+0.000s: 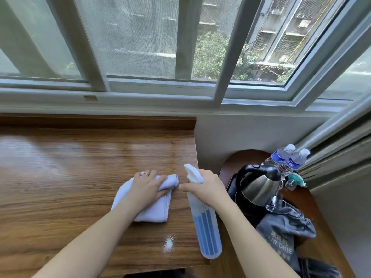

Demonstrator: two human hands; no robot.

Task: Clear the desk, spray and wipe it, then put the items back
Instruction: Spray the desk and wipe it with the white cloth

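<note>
One cloth (pixel 152 205) under flat left hand (pixel 147 187), one spray bottle (pixel 204 223) in gripping right hand (pixel 206 187), two water bottles (pixel 285 157) aside.

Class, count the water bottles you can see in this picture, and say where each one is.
2: both on the side table behind the kettle, one water bottle nearer the wall, the other right beside it.

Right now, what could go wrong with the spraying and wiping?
1. The spray bottle in the right hand hangs over the desk's right edge; a slip might drop it toward the kettle.
2. The white foamy patch sits apart from the cloth under the left hand, so wiping might miss it.
</note>
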